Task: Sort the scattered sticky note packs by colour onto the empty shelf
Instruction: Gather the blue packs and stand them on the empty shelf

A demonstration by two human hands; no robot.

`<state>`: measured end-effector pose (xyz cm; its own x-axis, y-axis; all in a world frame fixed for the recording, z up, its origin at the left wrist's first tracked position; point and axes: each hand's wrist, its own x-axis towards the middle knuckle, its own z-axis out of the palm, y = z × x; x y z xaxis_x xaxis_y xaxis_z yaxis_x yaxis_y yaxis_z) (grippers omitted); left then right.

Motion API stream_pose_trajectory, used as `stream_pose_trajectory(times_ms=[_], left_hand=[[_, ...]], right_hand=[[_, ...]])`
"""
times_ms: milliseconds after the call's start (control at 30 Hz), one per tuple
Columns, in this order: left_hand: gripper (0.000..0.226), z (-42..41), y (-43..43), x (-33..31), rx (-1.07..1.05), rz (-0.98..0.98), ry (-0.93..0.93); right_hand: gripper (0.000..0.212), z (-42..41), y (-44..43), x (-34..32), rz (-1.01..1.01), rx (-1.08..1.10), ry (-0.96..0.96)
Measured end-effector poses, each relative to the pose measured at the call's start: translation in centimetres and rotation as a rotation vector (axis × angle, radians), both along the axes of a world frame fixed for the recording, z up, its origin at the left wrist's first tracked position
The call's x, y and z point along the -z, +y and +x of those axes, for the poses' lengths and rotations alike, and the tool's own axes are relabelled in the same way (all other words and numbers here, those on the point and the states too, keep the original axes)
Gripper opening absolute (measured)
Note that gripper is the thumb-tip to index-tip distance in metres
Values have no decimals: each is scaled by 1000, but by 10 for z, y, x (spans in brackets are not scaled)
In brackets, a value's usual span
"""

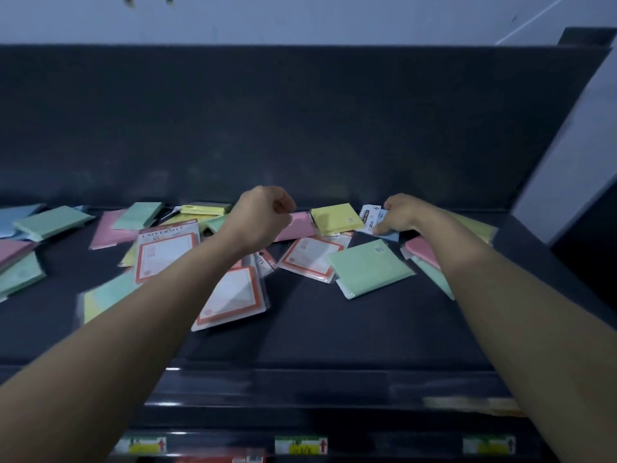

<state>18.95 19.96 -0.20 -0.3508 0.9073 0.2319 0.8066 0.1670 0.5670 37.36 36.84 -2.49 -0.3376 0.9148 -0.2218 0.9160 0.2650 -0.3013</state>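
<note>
My right hand (402, 215) pinches a blue sticky note pack (374, 220). My left hand (263, 218) hovers curled and empty over the shelf (317, 322).

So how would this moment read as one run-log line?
left hand: curled, empty | right hand: pinching blue pack | shelf: packs scattered, colours mixed

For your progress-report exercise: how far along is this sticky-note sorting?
Done: nothing yet; pink, green and yellow packs lie mixed on the shelf. In hand: the right hand holds a blue pack; the left hand is curled, empty. Left: grouping every colour.
</note>
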Motion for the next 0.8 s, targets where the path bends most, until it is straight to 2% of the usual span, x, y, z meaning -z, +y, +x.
stream_pose_trajectory(times_ms=[133, 267, 433, 467, 567, 667, 800], left_hand=[[22, 5, 8, 4, 5, -19, 2], [21, 9, 11, 4, 12, -17, 9], [21, 7, 2, 2, 23, 4, 4], [20, 4, -2, 1, 19, 10, 4], [20, -13, -21, -5, -19, 30, 12], [17, -43, -47, -8, -89, 30, -2], [17, -89, -88, -8, -210, -7, -4]], right_hand=[[60, 1, 8, 0, -15, 57, -54], [30, 3, 6, -13, 93, 125, 41], [10, -9, -10, -44, 375, 107, 268], [12, -16, -17, -49, 393, 80, 333], [23, -43, -46, -63, 367, -58, 492], [35, -77, -77, -69, 243, -216, 559], [27, -120, -108, -60, 172, -348, 651]])
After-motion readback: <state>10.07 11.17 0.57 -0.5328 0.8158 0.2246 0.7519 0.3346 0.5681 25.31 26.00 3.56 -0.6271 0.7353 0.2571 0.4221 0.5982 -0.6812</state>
